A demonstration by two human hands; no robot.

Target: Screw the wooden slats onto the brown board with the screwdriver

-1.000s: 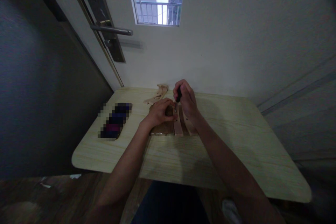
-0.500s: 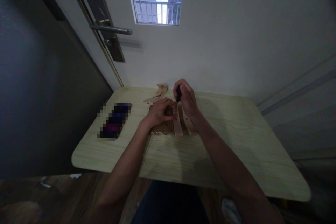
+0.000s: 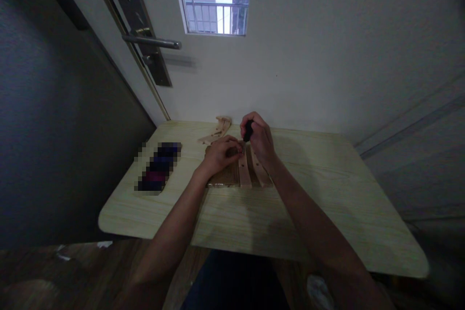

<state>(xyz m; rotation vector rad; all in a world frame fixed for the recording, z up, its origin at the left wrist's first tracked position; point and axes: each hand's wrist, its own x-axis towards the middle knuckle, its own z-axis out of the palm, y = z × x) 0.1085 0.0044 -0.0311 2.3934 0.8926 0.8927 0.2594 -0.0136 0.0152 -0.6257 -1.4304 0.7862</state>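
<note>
My right hand (image 3: 259, 138) is wrapped round the black handle of a tool (image 3: 248, 131), which points down; its lower end is mostly hidden behind my left fingers. Just left of it, my left hand (image 3: 222, 153) has thumb and forefinger drawn together at the upper part of a pale beige strip (image 3: 244, 174). What they pinch is too small to tell. Small dark holes mark this strip and a second pale strip (image 3: 262, 174) to its right, partly under my right wrist. Both lie on a brown board (image 3: 223, 178) with a shiny covering.
More pale, holed pieces (image 3: 220, 128) lie behind the board. At the left of the light wooden table (image 3: 327, 203) is a pixelated dark, flat object (image 3: 160, 167). A white door with a metal handle (image 3: 154, 41) stands against the far edge.
The tool and my right hand have shifted slightly, and its metal shaft shows less now. My left thumb and forefinger have come closer together and moved a little up the strip.
</note>
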